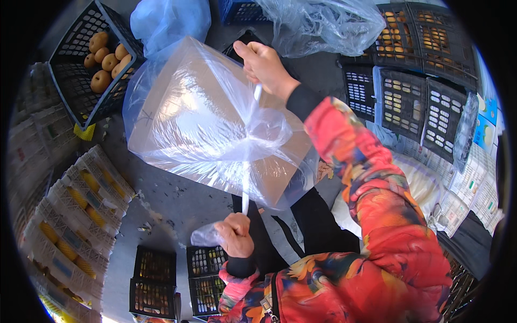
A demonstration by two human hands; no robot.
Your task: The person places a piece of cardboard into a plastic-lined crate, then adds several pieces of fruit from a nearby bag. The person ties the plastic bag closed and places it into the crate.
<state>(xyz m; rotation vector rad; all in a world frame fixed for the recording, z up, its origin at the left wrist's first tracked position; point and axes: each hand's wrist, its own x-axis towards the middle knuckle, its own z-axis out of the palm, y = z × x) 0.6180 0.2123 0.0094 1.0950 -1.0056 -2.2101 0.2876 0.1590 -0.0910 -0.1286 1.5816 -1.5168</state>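
A cardboard-coloured box (202,72) sits inside a clear plastic bag (173,125), which is gathered into a knot (266,139) over its top. My right hand (262,64) is closed around one twisted end of the bag, above the box's far side. My left hand (236,236) grips the other twisted end, nearer my body. Both ends look stretched taut away from the knot. A bunched piece of clear plastic (206,235) shows beside my left fist; whether it belongs to the same bag I cannot tell.
A black crate (133,66) with several round brown fruits stands at upper left. White slatted crates (76,226) are stacked at left. Black crates (404,105) fill the right. Blue plastic (171,24) and clear plastic film (323,24) lie at the top. Dark crates (153,270) stand below.
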